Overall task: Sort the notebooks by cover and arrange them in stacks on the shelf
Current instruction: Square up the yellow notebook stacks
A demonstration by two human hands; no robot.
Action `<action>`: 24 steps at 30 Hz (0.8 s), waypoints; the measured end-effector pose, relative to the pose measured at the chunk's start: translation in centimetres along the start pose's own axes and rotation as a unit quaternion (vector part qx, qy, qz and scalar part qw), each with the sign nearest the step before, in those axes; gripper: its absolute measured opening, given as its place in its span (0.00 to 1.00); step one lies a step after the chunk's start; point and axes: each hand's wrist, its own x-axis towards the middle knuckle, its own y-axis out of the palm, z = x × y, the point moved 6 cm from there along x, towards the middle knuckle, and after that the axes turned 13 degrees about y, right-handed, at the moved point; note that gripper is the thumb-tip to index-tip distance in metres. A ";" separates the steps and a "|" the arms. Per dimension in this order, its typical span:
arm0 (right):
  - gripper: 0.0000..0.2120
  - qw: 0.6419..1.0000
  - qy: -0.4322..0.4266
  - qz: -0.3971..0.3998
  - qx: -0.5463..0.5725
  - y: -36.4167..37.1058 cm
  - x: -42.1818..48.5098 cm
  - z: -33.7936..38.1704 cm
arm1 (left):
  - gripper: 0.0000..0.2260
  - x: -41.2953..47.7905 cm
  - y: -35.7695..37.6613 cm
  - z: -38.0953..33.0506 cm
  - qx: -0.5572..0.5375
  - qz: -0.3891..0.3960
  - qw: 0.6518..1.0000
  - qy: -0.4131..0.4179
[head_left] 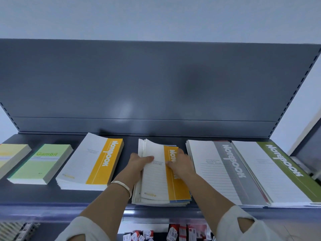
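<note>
A mixed pile of notebooks (156,186) lies in the middle of the dark shelf (31,193), topped by a white notebook with a yellow band. My left hand (139,162) grips the pile's left edge, thumb on the top cover. My right hand (180,162) holds the yellow band side, fingers curled over it. A blue cover shows under the top one. To the left lies a neat stack of yellow-band notebooks (90,164). To the right lie a grey-band stack (224,173) and a green-band stack (278,171).
At the far left sit a light green Gambit pad stack (41,164) and a pale yellow pad stack (10,157). The shelf's back panel (156,84) rises behind. Small red and white packs (173,232) fill the lower shelf.
</note>
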 end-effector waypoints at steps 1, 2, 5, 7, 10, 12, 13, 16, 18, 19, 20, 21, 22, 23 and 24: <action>0.36 1.000 0.006 0.005 0.029 -0.1 0.0 0.0 | 0.25 -0.2 -0.1 -0.1 -0.024 -0.001 1.000 0.014; 0.38 0.997 0.022 0.014 0.069 -0.2 0.0 -0.1 | 0.24 -0.5 -0.2 -0.6 -0.044 -0.003 0.998 0.032; 0.41 0.963 0.103 0.074 0.238 -0.6 0.2 0.1 | 0.24 -1.0 -0.6 -2.6 -0.098 0.003 0.992 0.082; 0.37 0.931 0.104 0.109 0.332 -1.0 0.1 1.1 | 0.22 -1.1 -0.8 -4.4 -0.118 0.024 0.984 0.128; 0.22 0.921 -0.003 0.080 0.382 -3.1 -0.2 3.6 | 0.20 -1.5 -1.2 -7.4 -0.125 0.056 0.965 0.222; 0.17 0.916 -0.065 0.056 0.392 -4.1 -0.8 4.5 | 0.21 -1.8 -1.3 -8.4 -0.123 0.072 0.954 0.263; 0.16 0.914 -0.080 0.051 0.394 -4.2 -1.1 4.5 | 0.21 -1.8 -1.3 -8.4 -0.116 0.076 0.953 0.271; 0.17 0.916 -0.079 0.052 0.390 -3.3 -1.5 3.6 | 0.20 -2.2 -1.5 -7.5 -0.091 0.074 0.955 0.274; 0.18 0.906 -0.080 0.061 0.411 -3.1 -1.6 3.3 | 0.18 -2.8 -1.8 -7.4 -0.106 0.067 0.953 0.277; 0.19 0.897 -0.085 0.062 0.429 -3.4 -1.8 3.5 | 0.18 -3.1 -1.7 -7.6 -0.118 0.068 0.949 0.283; 0.19 0.888 -0.089 0.064 0.446 -3.6 -1.9 3.9 | 0.19 -3.4 -1.4 -7.9 -0.129 0.074 0.946 0.287; 0.18 0.881 -0.092 0.068 0.460 -3.7 -2.0 4.3 | 0.22 -3.5 -1.1 -8.2 -0.138 0.083 0.943 0.290; 0.17 0.875 -0.091 0.071 0.470 -3.7 -2.2 4.6 | 0.26 -3.5 -0.6 -8.4 -0.140 0.093 0.942 0.290; 0.17 0.872 -0.090 0.069 0.476 -3.7 -2.3 4.8 | 0.29 -3.7 -0.2 -8.5 -0.138 0.101 0.942 0.289; 0.17 0.871 -0.089 0.064 0.479 -3.6 -2.4 4.7 | 0.31 -3.7 0.1 -8.5 -0.135 0.105 0.943 0.286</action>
